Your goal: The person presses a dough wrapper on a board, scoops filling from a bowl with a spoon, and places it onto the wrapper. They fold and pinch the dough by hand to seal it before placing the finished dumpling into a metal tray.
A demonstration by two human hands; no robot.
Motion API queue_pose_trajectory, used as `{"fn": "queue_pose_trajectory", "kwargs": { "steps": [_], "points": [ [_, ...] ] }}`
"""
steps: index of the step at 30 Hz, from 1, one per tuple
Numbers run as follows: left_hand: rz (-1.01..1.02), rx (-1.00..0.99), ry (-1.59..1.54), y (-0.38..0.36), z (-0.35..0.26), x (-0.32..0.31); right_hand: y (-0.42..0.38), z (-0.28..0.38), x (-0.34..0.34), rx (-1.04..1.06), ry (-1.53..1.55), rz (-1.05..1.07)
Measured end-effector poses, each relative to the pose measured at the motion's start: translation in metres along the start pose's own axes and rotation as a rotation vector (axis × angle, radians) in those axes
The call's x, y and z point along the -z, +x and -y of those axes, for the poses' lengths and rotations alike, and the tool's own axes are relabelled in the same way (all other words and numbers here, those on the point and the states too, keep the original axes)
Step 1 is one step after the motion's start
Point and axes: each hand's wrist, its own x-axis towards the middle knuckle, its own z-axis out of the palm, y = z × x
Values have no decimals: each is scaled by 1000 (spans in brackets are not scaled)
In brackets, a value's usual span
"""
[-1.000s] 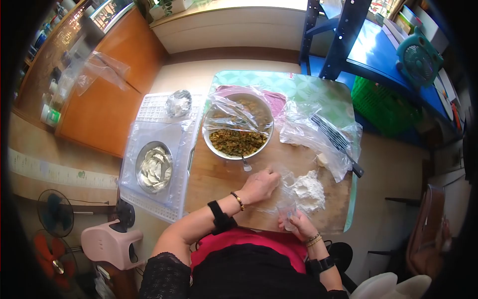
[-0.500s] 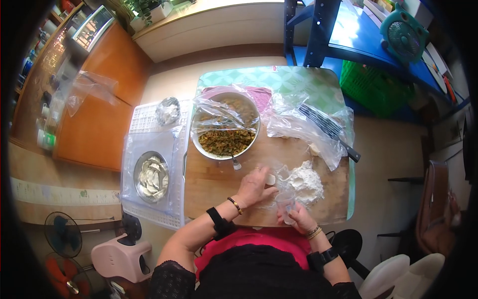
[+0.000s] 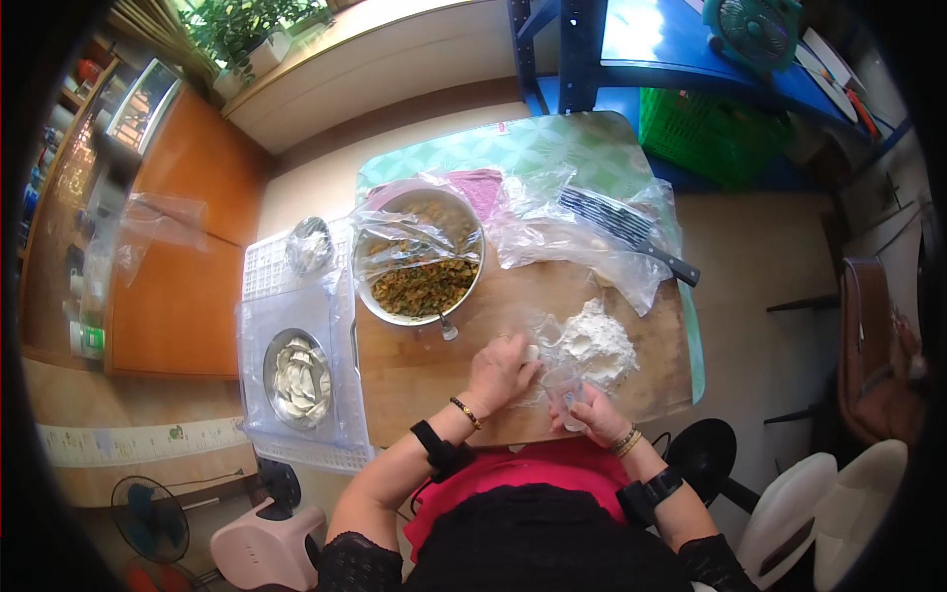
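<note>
My left hand (image 3: 499, 373) is on the wooden board (image 3: 424, 380) with its fingers curled. A small piece of white dough (image 3: 534, 352) shows at its fingertips. In my right hand (image 3: 595, 414), near the board's front edge, is a small clear plastic cup (image 3: 563, 387), tilted. Just beyond both hands lies a heap of white flour (image 3: 598, 343), with loose flour around it. A large bowl of chopped filling (image 3: 422, 294) stands beyond my left hand, partly under plastic film, with a spoon handle (image 3: 449, 328) sticking out.
On the left, a white plastic rack (image 3: 340, 456) bears a metal bowl of pale dumplings (image 3: 299, 383) and a small bagged bowl (image 3: 311, 247). A knife (image 3: 674, 264) and a striped cloth (image 3: 607, 215) lie on plastic bags at the back right. A pink stool (image 3: 266, 545) is below left.
The fingers of my left hand have drawn in closer around the dough. My right hand still holds the cup. The whole view has shifted and turned slightly.
</note>
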Motion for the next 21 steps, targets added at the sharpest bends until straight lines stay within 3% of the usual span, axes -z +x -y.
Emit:
{"fn": "queue_pose_trajectory", "kwargs": {
  "steps": [2,4,7,11,13,16,17,19,21],
  "points": [
    [-9,-58,-14,2,0,-3,-1,0,-1,-17,-10,-20],
    [-168,-215,-99,6,-1,-3,-2,0,-1,-6,-12,-28],
    [-186,-93,-86,8,-15,10,-1,-2,-2,14,-7,-30],
    [-100,-102,-27,11,-10,-2,-2,-2,-2,22,13,-30],
    [-93,-301,-56,10,-7,-4,-2,-2,-3,28,13,-30],
    [-113,-371,-143,9,-9,1,0,-4,-1,38,10,-17],
    [-110,-369,-144,9,-8,1,0,-4,0,47,10,-11],
    [-72,-177,-374,8,-3,3,-1,-3,-1,41,20,-18],
    [-107,-200,-354,15,5,2,0,-3,-3,34,27,-20]
  ]
}}
